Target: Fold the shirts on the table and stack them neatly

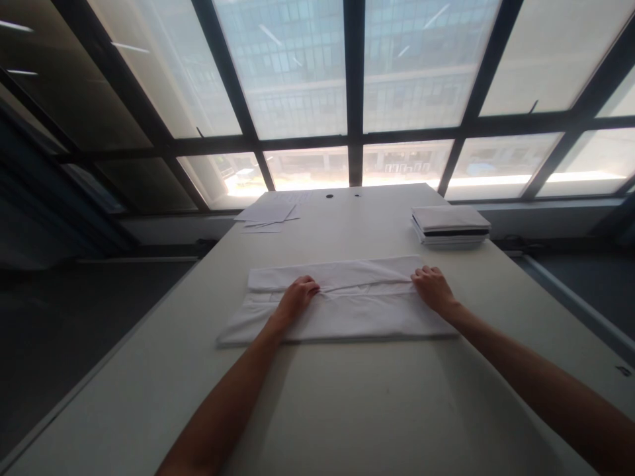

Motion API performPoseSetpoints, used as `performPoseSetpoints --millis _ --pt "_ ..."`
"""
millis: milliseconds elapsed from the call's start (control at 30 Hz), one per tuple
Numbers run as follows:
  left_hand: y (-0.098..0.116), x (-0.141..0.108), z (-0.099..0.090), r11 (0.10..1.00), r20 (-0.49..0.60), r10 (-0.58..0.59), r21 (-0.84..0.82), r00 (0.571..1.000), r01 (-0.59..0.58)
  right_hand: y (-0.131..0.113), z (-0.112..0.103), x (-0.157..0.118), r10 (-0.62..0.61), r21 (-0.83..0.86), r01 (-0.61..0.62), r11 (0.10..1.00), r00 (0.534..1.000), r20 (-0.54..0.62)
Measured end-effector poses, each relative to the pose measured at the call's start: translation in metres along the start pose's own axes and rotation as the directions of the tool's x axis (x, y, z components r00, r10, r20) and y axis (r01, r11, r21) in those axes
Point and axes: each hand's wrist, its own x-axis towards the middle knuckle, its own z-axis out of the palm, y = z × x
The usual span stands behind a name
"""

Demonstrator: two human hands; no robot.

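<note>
A white cloth garment (357, 317), folded into a wide rectangle, lies flat on the white table (367, 410) in front of me. Its far and near flaps meet along a seam running across the middle. My left hand (299, 294) is closed on the cloth near that seam, left of centre, with the fingertips pinching the fabric. At the right end of the seam, my right hand (433, 287) pinches the cloth edge between bent fingers. The fabric between the hands shows slight creases. Part of the left end is hidden behind my left forearm.
A stack of folded cloths (450, 227), white with one dark layer, stands on the table at the back right. Loose white papers (268, 213) lie at the back left. Beyond the table's far edge are large framed windows (302, 73).
</note>
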Motion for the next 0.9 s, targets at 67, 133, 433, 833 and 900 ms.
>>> performPoseSetpoints --millis 67,133,433,833,900 --pt "0.002 0.001 -0.001 1.0 0.002 0.006 0.014 1.0 -0.006 -0.001 0.0 0.0 0.017 0.0 -0.017 1.0 1.0 0.011" --pt "0.003 0.001 -0.001 1.0 -0.018 0.006 0.008 1.0 -0.006 -0.002 0.0 -0.001 0.035 0.0 -0.035 0.999 0.999 0.023" --pt "0.001 0.001 0.002 1.0 -0.026 -0.015 0.01 1.0 0.015 -0.005 -0.001 -0.002 0.078 0.027 -0.08 0.996 0.995 0.065" --pt "0.01 0.003 0.04 0.98 0.123 -0.038 0.197 0.992 0.013 -0.131 -0.021 0.106 0.131 0.535 -0.146 0.832 0.989 0.066" --pt "0.008 0.001 0.039 0.976 0.133 -0.044 0.216 0.99 0.015 -0.148 -0.015 0.121 0.083 0.565 -0.143 0.813 0.988 0.131"
